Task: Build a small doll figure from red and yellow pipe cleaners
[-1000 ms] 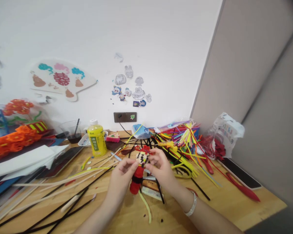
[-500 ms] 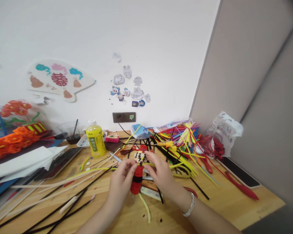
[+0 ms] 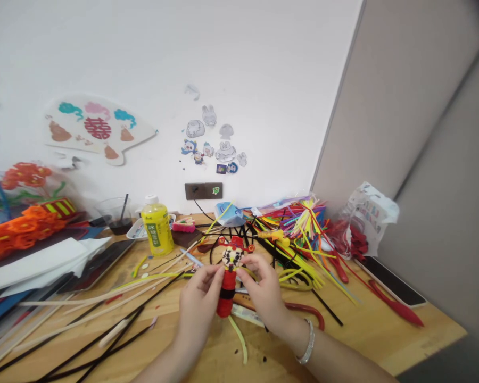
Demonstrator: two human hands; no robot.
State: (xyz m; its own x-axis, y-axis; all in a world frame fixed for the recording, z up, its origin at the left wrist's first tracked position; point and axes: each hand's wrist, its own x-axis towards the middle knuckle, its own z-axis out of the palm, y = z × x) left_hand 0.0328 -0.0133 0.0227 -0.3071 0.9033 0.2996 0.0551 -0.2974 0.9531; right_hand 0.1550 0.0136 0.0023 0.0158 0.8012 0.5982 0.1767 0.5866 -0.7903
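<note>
Red pipe-cleaner doll (image 3: 228,290) gripped by left hand (image 3: 197,303), right hand (image 3: 265,300); fingers (image 3: 215,274) hide its sides.

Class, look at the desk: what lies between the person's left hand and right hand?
The head view shows a red pipe-cleaner doll with a round face between the left hand and the right hand, both holding it.

Pipe-cleaner doll (image 3: 226,299): was formed from rough, matt chenille.
Bottle (image 3: 157,234): was made of glossy plastic.
Tabletop (image 3: 383,340): was finished in smooth wood.
Bangle (image 3: 308,343): was made of shiny metal.
</note>
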